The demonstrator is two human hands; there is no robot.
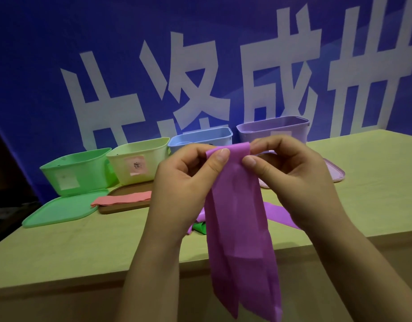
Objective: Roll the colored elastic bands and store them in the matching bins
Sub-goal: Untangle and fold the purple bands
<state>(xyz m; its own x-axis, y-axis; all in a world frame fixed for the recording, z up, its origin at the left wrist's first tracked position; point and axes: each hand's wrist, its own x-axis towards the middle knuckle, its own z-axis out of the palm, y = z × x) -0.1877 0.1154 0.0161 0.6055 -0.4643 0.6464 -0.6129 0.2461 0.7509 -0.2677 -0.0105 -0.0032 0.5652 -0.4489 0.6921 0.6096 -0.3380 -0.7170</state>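
Observation:
A long purple elastic band hangs down over the table's front edge, folded at its top. My left hand pinches the top fold on the left and my right hand pinches it on the right. A second purple band lies on the table behind my right wrist, and a green band peeks out beside it. A pink band lies on a brown lid. Along the back stand a green bin, a pale yellow bin, a blue bin and a purple bin.
A green lid lies flat in front of the green bin, a brown lid under the pink band, and a purple lid right of my hands. The pale wooden table ends at a blue wall with large white characters.

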